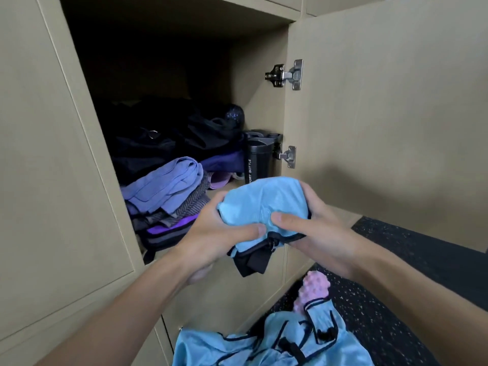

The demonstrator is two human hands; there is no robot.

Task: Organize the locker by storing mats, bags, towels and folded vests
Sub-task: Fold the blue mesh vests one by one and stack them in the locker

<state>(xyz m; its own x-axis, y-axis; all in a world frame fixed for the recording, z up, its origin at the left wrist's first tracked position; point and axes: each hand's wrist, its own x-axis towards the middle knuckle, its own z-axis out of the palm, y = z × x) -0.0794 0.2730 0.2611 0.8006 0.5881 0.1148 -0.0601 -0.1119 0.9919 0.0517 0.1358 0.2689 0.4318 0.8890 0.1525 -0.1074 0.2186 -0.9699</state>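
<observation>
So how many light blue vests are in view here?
2. The folded vest is gripped by the left hand and right hand before the locker; the other vest lies spread on the speckled floor below. Others may be hidden in the clothes stack.

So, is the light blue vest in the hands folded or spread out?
Folded: the left hand and right hand grip the light blue vest as a compact bundle, its black trim hanging underneath.

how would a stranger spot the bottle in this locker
Look into the open locker, at the shelf's right end by the lower hinge. The bottle stands upright there. Unlike the folded clothes beside it, it is a hard black cylinder with white lettering.
</observation>
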